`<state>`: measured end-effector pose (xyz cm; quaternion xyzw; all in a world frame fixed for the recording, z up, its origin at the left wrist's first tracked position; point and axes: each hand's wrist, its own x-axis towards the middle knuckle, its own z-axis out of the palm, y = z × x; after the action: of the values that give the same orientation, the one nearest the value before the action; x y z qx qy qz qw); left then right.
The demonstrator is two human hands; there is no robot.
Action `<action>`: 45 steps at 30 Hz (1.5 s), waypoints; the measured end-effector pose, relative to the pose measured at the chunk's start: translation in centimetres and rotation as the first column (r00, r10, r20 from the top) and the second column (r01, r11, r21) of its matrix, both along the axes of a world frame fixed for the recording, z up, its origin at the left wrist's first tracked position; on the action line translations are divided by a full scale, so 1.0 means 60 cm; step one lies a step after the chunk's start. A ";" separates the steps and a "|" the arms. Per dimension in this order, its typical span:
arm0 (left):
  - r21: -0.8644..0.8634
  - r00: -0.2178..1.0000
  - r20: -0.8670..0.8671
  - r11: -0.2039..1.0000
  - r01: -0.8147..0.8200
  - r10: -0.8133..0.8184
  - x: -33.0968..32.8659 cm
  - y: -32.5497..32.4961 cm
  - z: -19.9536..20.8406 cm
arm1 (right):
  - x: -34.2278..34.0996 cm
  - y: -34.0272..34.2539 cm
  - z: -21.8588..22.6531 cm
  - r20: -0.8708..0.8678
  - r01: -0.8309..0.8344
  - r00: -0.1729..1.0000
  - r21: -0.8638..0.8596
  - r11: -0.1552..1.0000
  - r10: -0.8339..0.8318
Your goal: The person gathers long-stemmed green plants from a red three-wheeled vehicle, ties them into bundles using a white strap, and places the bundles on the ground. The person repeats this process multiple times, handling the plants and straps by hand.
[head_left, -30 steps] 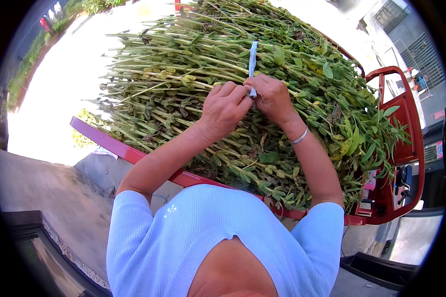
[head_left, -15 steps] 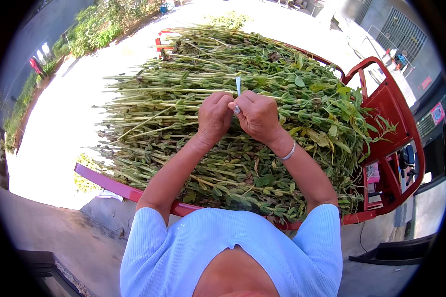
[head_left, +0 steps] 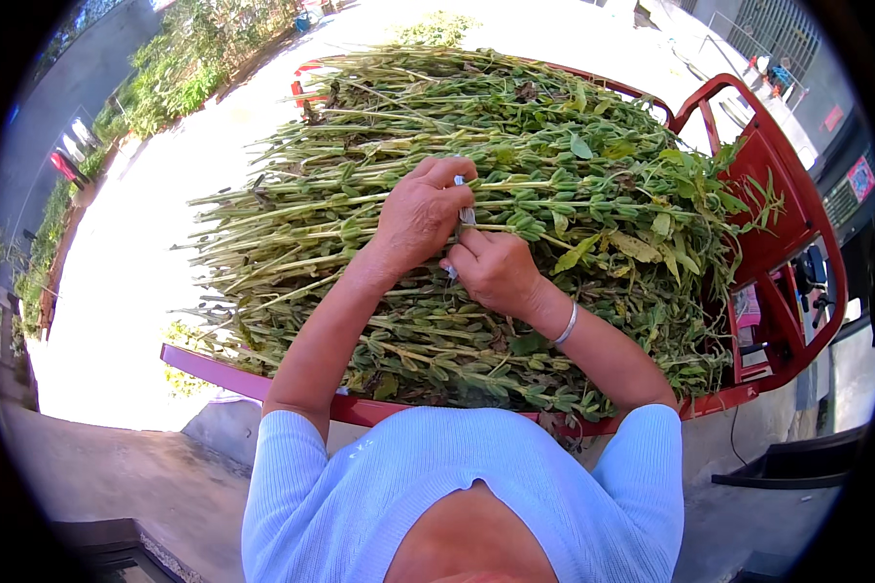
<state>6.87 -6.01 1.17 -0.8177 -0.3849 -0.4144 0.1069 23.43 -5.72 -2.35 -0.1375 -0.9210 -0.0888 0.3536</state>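
A thick heap of cut green stalks with pods (head_left: 593, 209), resembling sesame, lies crosswise in a red cart bed (head_left: 340, 408). Over the middle of the heap, my left hand (head_left: 418, 212) is closed on a narrow pale strip (head_left: 468, 216), its fingers curled at the strip's upper part. Slightly nearer and to the right, my right hand (head_left: 501, 274) pinches the same strip lower down, and a short pale end pokes out beside its fingers. Whether the strip is knotted or passes round stalks is hidden by my fingers.
The cart's red end frame (head_left: 783, 209) rises at the right, with leafy tops leaning against it. Bare stalk ends stick out over the left side. A concrete ledge (head_left: 107, 476) runs near me at the lower left. Green bushes (head_left: 185, 73) grow along a wall at the far left.
My hands, close together at one level before, are now staggered: the left is farther away, the right lower and nearer me. More of the strip shows between them. The view has shifted slightly.
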 end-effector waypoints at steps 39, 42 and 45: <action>-0.113 0.850 -0.407 0.942 0.316 -0.334 -0.057 0.072 0.010 | 0.001 0.010 0.006 -0.325 -0.070 0.922 -0.673 0.736 -0.209; 0.130 0.818 -0.521 0.925 0.357 -0.242 -0.061 0.058 0.005 | -0.011 0.022 0.024 -0.251 -0.051 0.903 -0.870 0.490 -0.350; 0.231 0.862 -0.465 0.913 0.337 -0.201 -0.056 0.047 -0.006 | -0.025 0.040 0.033 -0.116 0.145 0.953 -0.635 0.759 -0.280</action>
<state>3.52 -3.21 0.79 -0.9085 -0.1639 -0.2882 0.2545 21.95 -3.33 -0.37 -0.3583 -0.8356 0.1933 0.3688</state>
